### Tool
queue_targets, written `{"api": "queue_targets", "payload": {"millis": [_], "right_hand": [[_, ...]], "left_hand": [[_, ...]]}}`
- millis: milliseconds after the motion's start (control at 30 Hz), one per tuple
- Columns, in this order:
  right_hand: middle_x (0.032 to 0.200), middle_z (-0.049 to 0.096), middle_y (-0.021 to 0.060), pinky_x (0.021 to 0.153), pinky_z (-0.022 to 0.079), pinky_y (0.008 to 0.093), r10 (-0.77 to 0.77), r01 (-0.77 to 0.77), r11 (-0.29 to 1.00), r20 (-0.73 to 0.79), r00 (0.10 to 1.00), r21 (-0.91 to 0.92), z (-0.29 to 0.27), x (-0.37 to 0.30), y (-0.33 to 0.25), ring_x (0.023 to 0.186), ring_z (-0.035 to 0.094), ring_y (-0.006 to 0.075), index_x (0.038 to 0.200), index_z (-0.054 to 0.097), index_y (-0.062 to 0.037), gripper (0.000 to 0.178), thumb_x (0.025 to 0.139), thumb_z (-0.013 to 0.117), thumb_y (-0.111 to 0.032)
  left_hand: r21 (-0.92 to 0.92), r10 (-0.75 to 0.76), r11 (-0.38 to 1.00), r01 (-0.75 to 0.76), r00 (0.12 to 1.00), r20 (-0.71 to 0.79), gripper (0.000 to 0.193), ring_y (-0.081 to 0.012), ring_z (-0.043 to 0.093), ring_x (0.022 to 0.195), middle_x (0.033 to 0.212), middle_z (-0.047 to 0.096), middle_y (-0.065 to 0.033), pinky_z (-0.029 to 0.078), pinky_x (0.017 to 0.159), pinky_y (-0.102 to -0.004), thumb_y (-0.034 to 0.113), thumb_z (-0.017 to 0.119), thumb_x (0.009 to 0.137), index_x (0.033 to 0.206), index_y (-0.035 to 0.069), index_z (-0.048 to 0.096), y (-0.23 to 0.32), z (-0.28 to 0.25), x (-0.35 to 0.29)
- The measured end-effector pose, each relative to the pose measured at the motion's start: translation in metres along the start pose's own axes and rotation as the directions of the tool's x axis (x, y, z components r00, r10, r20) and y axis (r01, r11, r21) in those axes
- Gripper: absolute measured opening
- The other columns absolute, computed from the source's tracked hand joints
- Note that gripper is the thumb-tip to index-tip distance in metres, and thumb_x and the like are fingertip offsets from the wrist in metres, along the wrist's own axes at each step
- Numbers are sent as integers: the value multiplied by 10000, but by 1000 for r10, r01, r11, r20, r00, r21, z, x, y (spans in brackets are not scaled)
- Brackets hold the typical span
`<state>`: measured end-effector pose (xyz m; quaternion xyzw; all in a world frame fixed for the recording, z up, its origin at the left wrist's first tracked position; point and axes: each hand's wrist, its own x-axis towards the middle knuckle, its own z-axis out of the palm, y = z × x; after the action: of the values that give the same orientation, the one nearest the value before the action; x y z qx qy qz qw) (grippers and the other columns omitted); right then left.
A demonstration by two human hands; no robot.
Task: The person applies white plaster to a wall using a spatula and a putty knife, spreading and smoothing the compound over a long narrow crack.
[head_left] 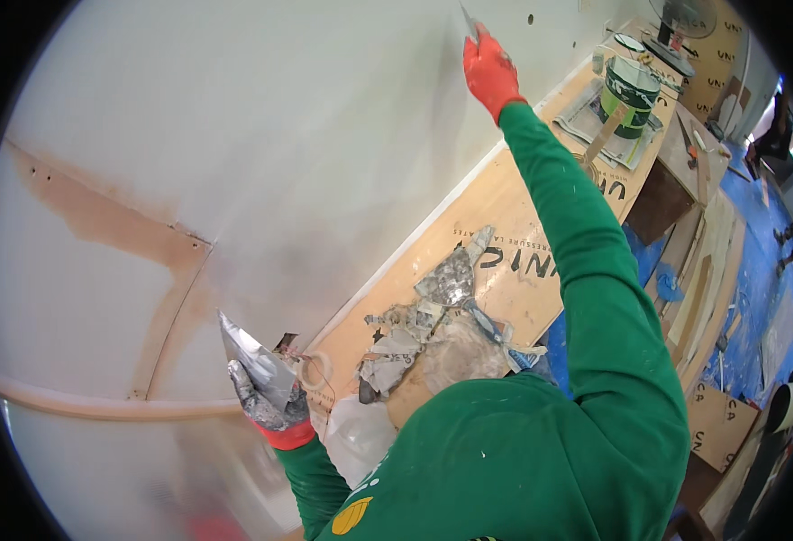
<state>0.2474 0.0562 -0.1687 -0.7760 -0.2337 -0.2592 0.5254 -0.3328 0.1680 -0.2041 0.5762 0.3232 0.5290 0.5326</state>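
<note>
My left hand [275,413], in a grey-smeared red glove, is closed around a wide metal putty knife [254,353] whose blade points up and away, near the wall. Stretched up to the far right, my right hand [492,74], in a red glove, grips another putty knife [468,20]; its narrow blade edge shows close to the pale wall [306,135]. A brown filled strip [117,212] with dark seams and small holes runs over the wall's left part. Crumpled, soiled paper scraps [396,356] lie on the board-covered ledge [455,216] between my arms.
A green bucket [629,97] stands on newspaper at the ledge's far end, near a fan [685,18]. Wooden strips [698,270] lie to the right, above blue floor sheeting [757,225]. Clear plastic [360,433] sits beside my left forearm. A person's dark clothing shows at the far right.
</note>
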Motion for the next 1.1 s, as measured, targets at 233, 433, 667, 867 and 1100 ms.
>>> {"api": "queue_targets", "payload": {"millis": [233,433,667,867,1100], "right_hand": [[1133,592,111,888,488,409,-90,89,996,49,995,24,33,-22,-16,976,625,318,1359,535,-215,463,904,575,-286],[1118,570,134,833,499,407,-133,106,980,158,978,169,37,-107,-133,934,623,322,1357,538,-188,477,886,603,-232],[1158,502,190,840,494,435,-203,119,951,288,936,285,46,-168,-231,1008,562,366,1403,467,-101,627,831,696,-219],[1192,477,190,854,499,432,-287,152,927,386,877,343,49,-209,-284,1072,524,354,1432,396,-49,690,837,695,-231],[1188,473,199,818,516,453,-448,276,865,398,800,418,58,-255,-320,1066,515,371,1397,428,-60,658,810,691,-201]], "left_hand": [[168,223,959,-229,973,55,522,-198,543,1149,1309,528,-123,487,945,-334,317,535,983,1407,36,421,-9,27,-15],[-638,-409,703,315,913,0,815,-266,496,1246,1442,424,-151,410,1051,-349,203,750,835,1476,-24,301,-13,18,-18],[-670,-469,605,431,872,137,524,-230,594,1120,1317,570,-94,544,891,-387,383,517,982,1411,89,446,-21,-3,-23],[-671,-405,628,395,902,152,561,-220,555,1199,1402,506,-87,530,933,-382,365,487,994,1476,109,358,-14,-17,-36],[-603,-456,696,390,889,48,541,-212,550,1208,1390,512,-74,530,937,-381,355,484,1000,1476,132,357,-8,-29,-35]]}}
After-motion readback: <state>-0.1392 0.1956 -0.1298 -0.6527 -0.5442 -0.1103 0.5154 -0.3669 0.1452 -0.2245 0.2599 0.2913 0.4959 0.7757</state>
